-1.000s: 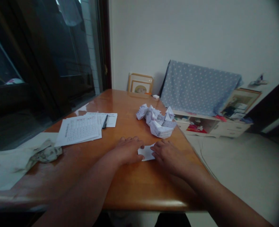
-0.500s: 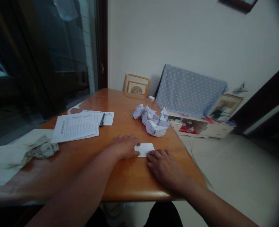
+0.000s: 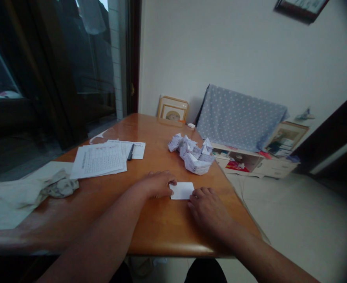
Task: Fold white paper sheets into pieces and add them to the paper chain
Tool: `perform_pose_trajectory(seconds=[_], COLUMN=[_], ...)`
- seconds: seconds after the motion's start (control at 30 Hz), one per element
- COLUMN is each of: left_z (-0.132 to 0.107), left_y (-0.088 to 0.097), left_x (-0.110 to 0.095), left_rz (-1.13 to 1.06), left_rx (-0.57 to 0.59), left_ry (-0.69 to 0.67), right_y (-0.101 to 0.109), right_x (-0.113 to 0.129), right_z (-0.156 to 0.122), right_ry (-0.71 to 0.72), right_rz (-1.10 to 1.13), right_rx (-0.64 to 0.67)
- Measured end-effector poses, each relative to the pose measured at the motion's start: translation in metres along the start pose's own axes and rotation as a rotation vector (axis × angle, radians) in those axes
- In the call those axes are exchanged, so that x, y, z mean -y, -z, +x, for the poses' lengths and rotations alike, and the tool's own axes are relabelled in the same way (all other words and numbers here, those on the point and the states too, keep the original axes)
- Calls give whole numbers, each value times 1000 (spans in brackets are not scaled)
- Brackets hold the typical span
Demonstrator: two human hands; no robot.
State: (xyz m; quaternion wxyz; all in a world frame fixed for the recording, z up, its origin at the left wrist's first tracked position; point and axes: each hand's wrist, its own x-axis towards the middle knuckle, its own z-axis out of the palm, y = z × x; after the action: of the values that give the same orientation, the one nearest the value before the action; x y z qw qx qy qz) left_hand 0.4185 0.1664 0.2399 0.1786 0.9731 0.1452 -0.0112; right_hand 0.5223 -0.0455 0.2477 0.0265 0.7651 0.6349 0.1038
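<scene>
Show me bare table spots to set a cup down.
Bare wood lies between the sheets and the paper pile, running back to the frame, and from the slip to the near edge. Crowded: cloth far left; left hand and right hand on the slip.

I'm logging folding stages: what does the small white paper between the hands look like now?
The small white paper is a plain, blank rectangle lying flat on the glossy wooden table, near its right edge. Fingertips of the left hand press its left edge; those of the right hand touch its near right corner.
</scene>
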Motion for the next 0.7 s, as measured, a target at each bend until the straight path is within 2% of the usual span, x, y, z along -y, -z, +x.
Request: perform_pose_trajectory(seconds=[0.23, 0.7], left_z=[-3, 0], left_y=[3, 3], left_x=[-4, -2], left_rz=[-7, -38], left_rx=[12, 7], left_ry=[10, -5], right_y=[-8, -1], right_x=[29, 33], right_z=[10, 15], right_ry=[109, 178], right_rz=[134, 164], right_rx=[-49, 2])
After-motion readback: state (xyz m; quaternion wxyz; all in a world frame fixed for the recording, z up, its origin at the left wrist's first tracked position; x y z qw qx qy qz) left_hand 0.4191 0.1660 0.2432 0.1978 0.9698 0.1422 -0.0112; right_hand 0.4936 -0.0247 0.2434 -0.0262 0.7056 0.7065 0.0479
